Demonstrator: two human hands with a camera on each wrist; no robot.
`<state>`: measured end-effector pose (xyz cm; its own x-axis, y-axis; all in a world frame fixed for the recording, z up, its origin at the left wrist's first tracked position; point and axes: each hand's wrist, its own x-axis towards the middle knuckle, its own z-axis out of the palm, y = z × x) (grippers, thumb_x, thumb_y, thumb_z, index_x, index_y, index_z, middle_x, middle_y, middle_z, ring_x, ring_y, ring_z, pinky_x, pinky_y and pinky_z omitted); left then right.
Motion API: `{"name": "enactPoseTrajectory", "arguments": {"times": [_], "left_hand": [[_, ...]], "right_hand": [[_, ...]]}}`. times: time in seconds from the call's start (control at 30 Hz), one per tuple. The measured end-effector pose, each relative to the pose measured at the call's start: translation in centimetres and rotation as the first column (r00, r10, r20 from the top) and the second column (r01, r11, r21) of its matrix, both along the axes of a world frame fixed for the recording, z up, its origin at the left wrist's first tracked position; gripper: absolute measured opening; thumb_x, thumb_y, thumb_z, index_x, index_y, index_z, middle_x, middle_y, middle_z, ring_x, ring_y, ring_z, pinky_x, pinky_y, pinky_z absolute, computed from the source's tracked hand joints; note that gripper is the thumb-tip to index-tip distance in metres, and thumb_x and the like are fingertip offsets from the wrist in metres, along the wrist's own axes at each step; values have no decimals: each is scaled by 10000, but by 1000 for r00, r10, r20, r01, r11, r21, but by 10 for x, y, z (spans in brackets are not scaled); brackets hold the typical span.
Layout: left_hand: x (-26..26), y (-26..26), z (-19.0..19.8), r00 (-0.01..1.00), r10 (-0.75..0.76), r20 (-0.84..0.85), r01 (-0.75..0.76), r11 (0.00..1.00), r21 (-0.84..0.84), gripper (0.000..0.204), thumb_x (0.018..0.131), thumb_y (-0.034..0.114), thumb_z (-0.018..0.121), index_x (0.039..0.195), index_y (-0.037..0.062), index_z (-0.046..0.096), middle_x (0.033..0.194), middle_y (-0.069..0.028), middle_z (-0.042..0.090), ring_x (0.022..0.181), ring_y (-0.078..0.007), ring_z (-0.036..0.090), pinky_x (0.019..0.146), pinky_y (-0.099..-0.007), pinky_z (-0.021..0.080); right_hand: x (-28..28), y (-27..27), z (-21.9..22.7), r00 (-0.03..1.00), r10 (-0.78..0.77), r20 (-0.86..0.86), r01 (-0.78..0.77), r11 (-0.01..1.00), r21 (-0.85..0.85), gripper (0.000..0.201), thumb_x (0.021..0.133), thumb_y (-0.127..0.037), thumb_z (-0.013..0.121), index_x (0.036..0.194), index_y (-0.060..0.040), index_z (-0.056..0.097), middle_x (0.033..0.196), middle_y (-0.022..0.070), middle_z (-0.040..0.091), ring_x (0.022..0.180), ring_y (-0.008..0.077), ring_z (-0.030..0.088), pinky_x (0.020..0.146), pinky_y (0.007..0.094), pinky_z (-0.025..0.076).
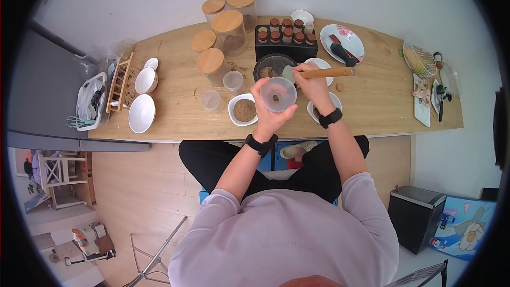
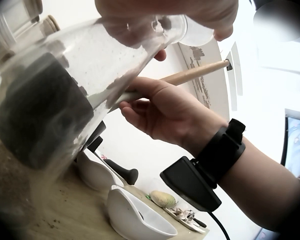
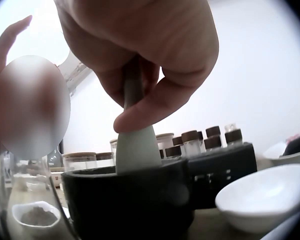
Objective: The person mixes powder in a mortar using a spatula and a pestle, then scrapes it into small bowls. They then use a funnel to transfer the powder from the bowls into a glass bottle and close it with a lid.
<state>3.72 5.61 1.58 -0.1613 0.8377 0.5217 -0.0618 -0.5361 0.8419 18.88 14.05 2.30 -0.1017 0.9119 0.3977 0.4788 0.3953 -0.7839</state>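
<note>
My left hand (image 1: pixel 267 119) holds a clear plastic cup (image 1: pixel 279 94) by its side, mouth toward the head camera, with a little brown residue inside. In my right hand (image 1: pixel 315 89) is a spatula with a wooden handle (image 1: pixel 326 73) and a pale grey-green head (image 3: pixel 137 150). That head dips inside the rim of a black bowl (image 3: pixel 130 200). Brown powder lies in the bowl, seen in the head view, and the cup is close in front of it. The spatula's tip is hidden by the bowl wall in the right wrist view.
A white bowl (image 1: pixel 232 112) of brown powder sits left of the cup, near two clear cups. Behind stand wooden-lidded canisters (image 1: pixel 228 21) and a black rack (image 1: pixel 286 52) of spice jars. More white bowls (image 1: pixel 142 114) are at the left, a flowered plate (image 1: pixel 350 40) at the right.
</note>
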Motion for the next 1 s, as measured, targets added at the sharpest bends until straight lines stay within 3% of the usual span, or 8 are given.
{"name": "enactPoseTrajectory", "arguments": {"times": [0.03,0.13,0.2,0.33,0.47,0.7,0.83,1.0], "left_hand": [[-1,1,-1,1000,4,-12,-4,1000,1,919,688,198,871,1382,83,280,1061,-91,588,1004,-199,597,906,-344,482],[-2,4,-3,998,13,-54,-12,1000,10,926,673,182,877,1378,81,285,1046,-87,581,991,-197,596,894,-340,488],[-4,5,-5,997,14,-69,-13,1000,18,922,673,184,875,1376,79,287,1042,-87,579,982,-195,593,889,-339,488],[-2,5,-7,999,16,-47,-15,1000,20,918,673,181,870,1375,81,287,1041,-89,578,970,-193,591,877,-340,491],[-2,2,-4,1000,9,-19,-9,1000,10,921,669,179,872,1376,85,287,1043,-90,578,957,-193,593,864,-340,496],[-1,4,-5,998,29,-52,-29,1000,7,923,662,170,871,1374,82,289,1037,-89,583,929,-193,598,842,-333,500],[-1,3,-5,997,27,-66,-27,1000,-9,903,679,169,851,1377,79,285,1026,-81,592,942,-186,596,866,-329,484],[-2,3,-2,997,28,-72,-28,1000,-10,897,689,175,845,1379,75,281,1024,-74,596,950,-181,596,881,-327,478]], "right_hand": [[-5,-1,-3,990,1,-140,-21,989,-143,158,898,-164,674,873,-9,694,802,96,611,628,177,630,581,310,519],[-11,-5,-7,883,-156,-443,-19,930,-367,194,922,-186,669,894,5,689,850,87,652,675,146,655,619,277,560],[-8,-6,-17,794,-222,-566,-59,899,-435,208,929,-194,672,933,13,683,877,87,665,703,140,664,642,269,577],[4,-12,-18,572,-333,-750,-86,885,-458,210,927,-177,675,1006,17,674,883,84,672,710,143,666,642,270,582],[17,-12,-8,471,-324,-821,-141,891,-432,209,930,-168,667,1045,6,674,904,73,682,725,133,658,669,262,573],[36,-13,49,410,-154,-899,-222,939,-262,235,956,-155,642,1119,14,655,928,64,682,737,121,656,687,264,570],[41,-27,82,428,-82,-900,-264,941,-212,245,964,-147,627,1131,32,648,929,74,684,737,122,658,674,259,568],[44,-54,91,490,3,-871,-320,931,-176,247,978,-128,593,1137,54,641,933,86,683,741,126,652,663,259,551]]}}
